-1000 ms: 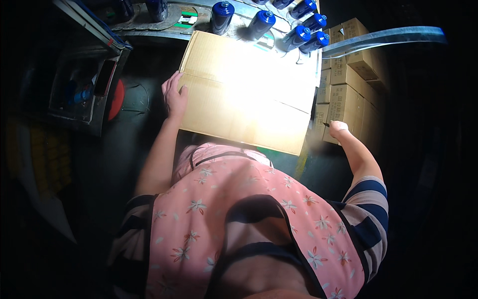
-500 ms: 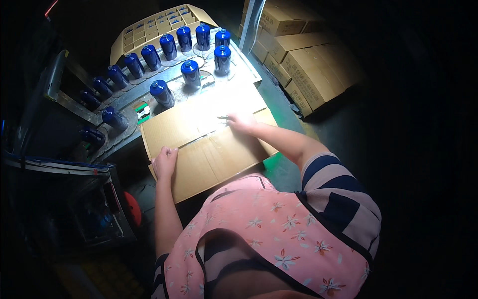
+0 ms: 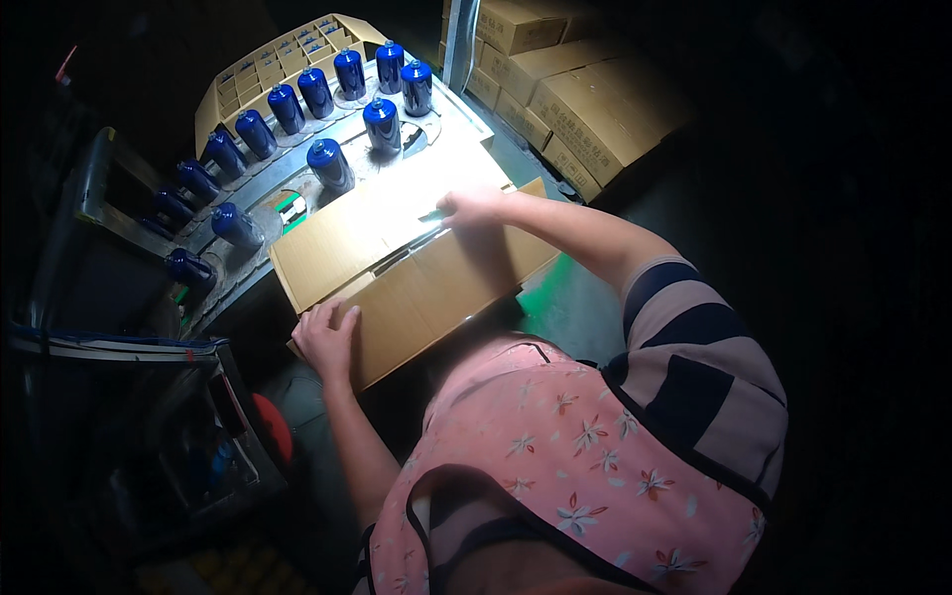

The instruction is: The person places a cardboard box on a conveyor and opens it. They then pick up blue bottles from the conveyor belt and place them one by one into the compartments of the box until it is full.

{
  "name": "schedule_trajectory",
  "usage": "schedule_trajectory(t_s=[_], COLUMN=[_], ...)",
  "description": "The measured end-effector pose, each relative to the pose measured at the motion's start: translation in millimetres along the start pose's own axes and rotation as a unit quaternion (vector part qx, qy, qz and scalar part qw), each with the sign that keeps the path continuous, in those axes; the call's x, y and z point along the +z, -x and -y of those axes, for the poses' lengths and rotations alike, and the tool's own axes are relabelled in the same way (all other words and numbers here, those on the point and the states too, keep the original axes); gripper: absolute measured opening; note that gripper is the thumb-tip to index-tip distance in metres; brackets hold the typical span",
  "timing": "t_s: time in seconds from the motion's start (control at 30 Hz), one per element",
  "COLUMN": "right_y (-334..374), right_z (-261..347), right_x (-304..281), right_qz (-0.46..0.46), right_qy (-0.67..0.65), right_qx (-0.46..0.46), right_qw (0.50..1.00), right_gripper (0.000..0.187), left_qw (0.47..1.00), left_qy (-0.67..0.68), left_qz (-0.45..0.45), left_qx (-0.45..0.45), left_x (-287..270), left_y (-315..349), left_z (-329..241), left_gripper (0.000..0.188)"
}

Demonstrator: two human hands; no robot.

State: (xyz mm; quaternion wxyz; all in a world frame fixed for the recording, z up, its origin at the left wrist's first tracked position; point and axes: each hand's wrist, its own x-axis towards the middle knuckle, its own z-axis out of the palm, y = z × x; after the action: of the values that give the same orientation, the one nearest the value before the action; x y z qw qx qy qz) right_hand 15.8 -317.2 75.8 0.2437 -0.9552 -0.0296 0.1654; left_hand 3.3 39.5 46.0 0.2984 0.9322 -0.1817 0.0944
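A brown cardboard box lies in front of me, its two top flaps meeting along a seam with a narrow dark gap. My left hand rests over the box's left end by the near flap, fingers apart. Close to the seam's right part, my right hand is closed around a small thin tool, dark and blurred, its kind unclear. Bright light washes out the far flap near that hand. What is inside the box cannot be seen.
Beyond the box, several blue bottles stand on round bases along a metal conveyor. A divided carton sits behind them. Stacked cardboard boxes are at the far right. A dark metal frame and a red round part stand at left.
The gap between the flaps has widened, and the near flap looks tilted. My left fingers have spread from a closed curl. The view has shifted a little; my right hand stays by the seam.
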Motion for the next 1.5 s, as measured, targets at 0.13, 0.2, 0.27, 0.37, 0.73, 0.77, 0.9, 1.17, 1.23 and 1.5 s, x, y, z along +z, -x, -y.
schedule_trajectory(t_s=[0.13,0.2,0.27,0.37,0.73,0.77,0.9,1.17,1.23,1.5], right_y=[16.8,38.3,66.8,109.2,218.9,211.0,193.3,191.6,170.9,70.3], right_z=[4.8,3.5,0.9,-0.3,-61.1,-68.6,-107.4,-143.8,-140.8,-114.0], right_x=[-3.3,-5.7,-9.4,-9.4,141.4,143.8,139.2,130.2,113.6,103.3], right_qz=[-0.017,-0.012,0.027,0.081,0.06,-0.008,-0.127,-0.167,-0.178,-0.188], right_qy=[-0.075,-0.11,-0.216,-0.117,-0.502,-0.526,-0.483,-0.625,-0.629,-0.677], right_qx=[-0.025,-0.026,-0.048,-0.113,0.033,0.013,0.064,0.258,0.26,0.219], right_qw=[0.997,0.994,0.975,0.983,0.862,0.85,0.864,0.717,0.71,0.677], right_gripper=[0.029,0.027,0.026,0.033,0.013,0.013,0.014,0.012,0.016,0.034], left_qw=[0.997,0.995,0.994,0.993,0.875,0.872,0.836,0.659,0.64,0.588], left_qy=[-0.054,-0.069,-0.077,-0.059,0.158,0.207,0.213,0.419,0.488,0.679], left_qz=[-0.047,-0.066,-0.077,-0.079,0.108,0.116,0.173,0.32,0.355,-0.014], left_qx=[0.016,0.02,0.009,-0.066,-0.445,-0.429,-0.476,-0.536,-0.476,-0.439], left_x=[-14.6,-23.5,-34.1,-41.3,83.7,107.9,181.8,144.2,115.4,100.4], left_y=[19.3,39.0,61.9,107.5,277.4,267.3,207.2,200.6,172.8,56.6], left_z=[-33.4,-58.8,-83.2,-113.1,-83.6,-75.2,-46.7,-46.3,-42.6,-3.2], left_gripper=[0.023,0.02,0.018,0.018,0.047,0.05,0.045,0.037,0.041,0.041])
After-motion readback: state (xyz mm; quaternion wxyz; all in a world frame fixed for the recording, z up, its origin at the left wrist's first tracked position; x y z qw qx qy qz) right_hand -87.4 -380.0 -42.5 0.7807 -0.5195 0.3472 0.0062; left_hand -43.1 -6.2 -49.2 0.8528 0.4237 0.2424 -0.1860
